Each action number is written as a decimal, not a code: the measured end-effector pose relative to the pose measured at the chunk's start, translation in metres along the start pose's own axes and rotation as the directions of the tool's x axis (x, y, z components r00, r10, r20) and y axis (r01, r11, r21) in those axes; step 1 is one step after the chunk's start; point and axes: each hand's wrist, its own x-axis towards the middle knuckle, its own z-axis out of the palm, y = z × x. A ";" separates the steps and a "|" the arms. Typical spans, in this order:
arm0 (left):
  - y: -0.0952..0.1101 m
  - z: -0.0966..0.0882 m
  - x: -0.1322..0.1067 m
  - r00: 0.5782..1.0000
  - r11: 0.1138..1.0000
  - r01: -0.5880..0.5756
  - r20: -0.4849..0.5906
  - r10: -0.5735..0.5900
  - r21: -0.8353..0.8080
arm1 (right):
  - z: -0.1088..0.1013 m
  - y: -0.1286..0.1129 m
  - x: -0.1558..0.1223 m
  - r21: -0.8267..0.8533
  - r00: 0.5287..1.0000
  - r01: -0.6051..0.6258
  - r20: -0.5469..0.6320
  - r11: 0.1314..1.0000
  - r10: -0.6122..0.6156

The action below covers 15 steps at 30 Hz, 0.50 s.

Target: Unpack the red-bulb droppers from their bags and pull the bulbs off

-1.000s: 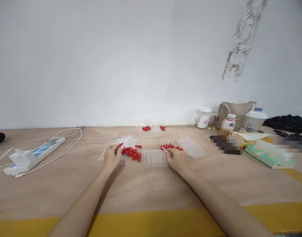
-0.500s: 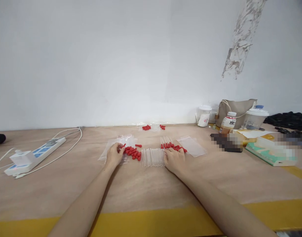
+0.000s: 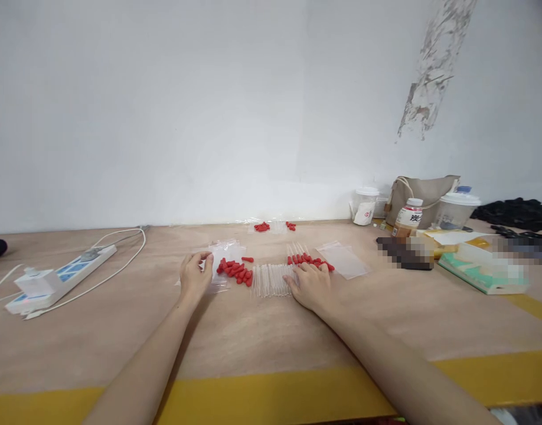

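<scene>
My left hand (image 3: 195,276) rests on the wooden table (image 3: 262,330) with its fingers curled at the edge of some clear plastic bags (image 3: 224,252). What it holds, if anything, I cannot make out. Just right of it lies a pile of loose red caps (image 3: 235,270). A row of clear thin tubes (image 3: 271,280) lies between my hands. My right hand (image 3: 313,284) lies flat, fingers stretched out, at the right end of that row. Its fingertips touch several red-capped tubes (image 3: 307,258).
An empty clear bag (image 3: 344,260) lies right of my right hand. More red caps and plastic (image 3: 274,226) sit by the wall. A white power strip (image 3: 61,277) with cables is at the left. Cups, a bottle (image 3: 408,218), a bag and a book (image 3: 481,268) crowd the right.
My left hand has drawn back to the left from the red caps, and the red cap it pinched no longer shows. My right hand has flattened onto the tubes.
</scene>
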 end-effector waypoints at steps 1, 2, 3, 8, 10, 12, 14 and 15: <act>0.001 -0.001 -0.001 1.000 1.000 -0.011 -0.009 0.011 0.005 | -0.001 0.003 0.001 0.007 1.000 -0.027 -0.006 1.000 0.027; 0.003 -0.002 -0.002 1.000 1.000 -0.025 -0.015 0.026 0.010 | -0.003 0.006 0.004 0.020 0.998 -0.063 -0.008 0.998 0.063; 0.006 -0.003 -0.003 0.999 0.999 -0.042 -0.018 0.042 0.016 | -0.005 0.010 0.007 0.038 0.994 -0.106 -0.004 0.994 0.106; 0.025 -0.006 -0.011 0.986 0.985 -0.168 -0.018 0.169 0.037 | -0.013 0.027 0.043 0.072 0.936 -0.315 0.189 0.946 0.297; 0.031 -0.006 -0.014 0.969 0.968 -0.247 -0.013 0.248 0.039 | -0.010 0.028 0.062 0.049 0.922 -0.318 0.248 0.947 0.297; 0.032 -0.006 -0.016 0.945 0.944 -0.326 -0.008 0.326 0.045 | -0.002 0.023 0.079 0.027 0.909 -0.319 0.292 0.947 0.298; 0.031 -0.006 -0.017 0.925 0.924 -0.379 -0.007 0.380 0.059 | 0.008 0.015 0.093 -0.006 0.895 -0.323 0.322 0.946 0.308; 0.030 -0.006 -0.017 0.919 0.917 -0.392 -0.006 0.394 0.067 | 0.013 0.011 0.098 -0.022 0.890 -0.326 0.331 0.945 0.314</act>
